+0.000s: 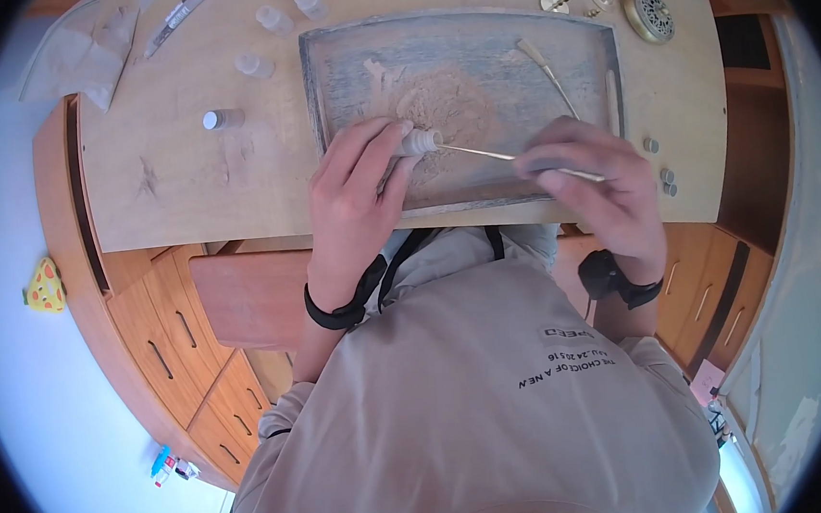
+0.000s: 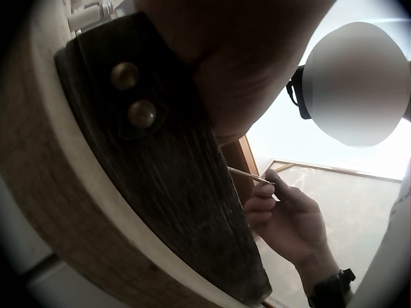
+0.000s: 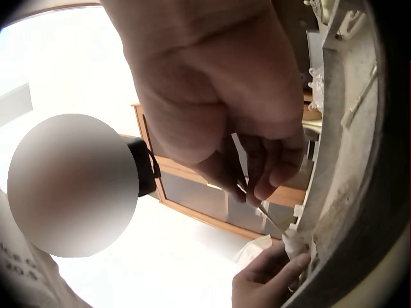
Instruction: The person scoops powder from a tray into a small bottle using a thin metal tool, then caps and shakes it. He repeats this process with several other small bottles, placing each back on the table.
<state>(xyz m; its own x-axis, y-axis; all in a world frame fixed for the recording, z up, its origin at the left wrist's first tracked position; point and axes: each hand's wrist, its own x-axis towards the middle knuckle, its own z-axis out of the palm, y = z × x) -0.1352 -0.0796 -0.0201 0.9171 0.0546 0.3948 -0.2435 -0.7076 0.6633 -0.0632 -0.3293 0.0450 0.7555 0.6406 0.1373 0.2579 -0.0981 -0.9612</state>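
Observation:
My left hand grips a small translucent bottle on its side over the tray's near part, its open mouth towards the right. Between thumb and fingers, my right hand pinches a thin brass-coloured stick, whose far end meets the bottle's mouth. In the right wrist view the stick slants down to the bottle. Beneath the hands, brownish powder is spread in a worn grey wooden tray. The left wrist view hides the bottle and shows the right hand pinching the stick.
A brass-coloured tool with a flared end lies in the tray. Several small bottles stand or lie left of it, including a grey-capped bottle. Small grey caps sit at right, a round pierced brass box behind. A plastic bag lies far left.

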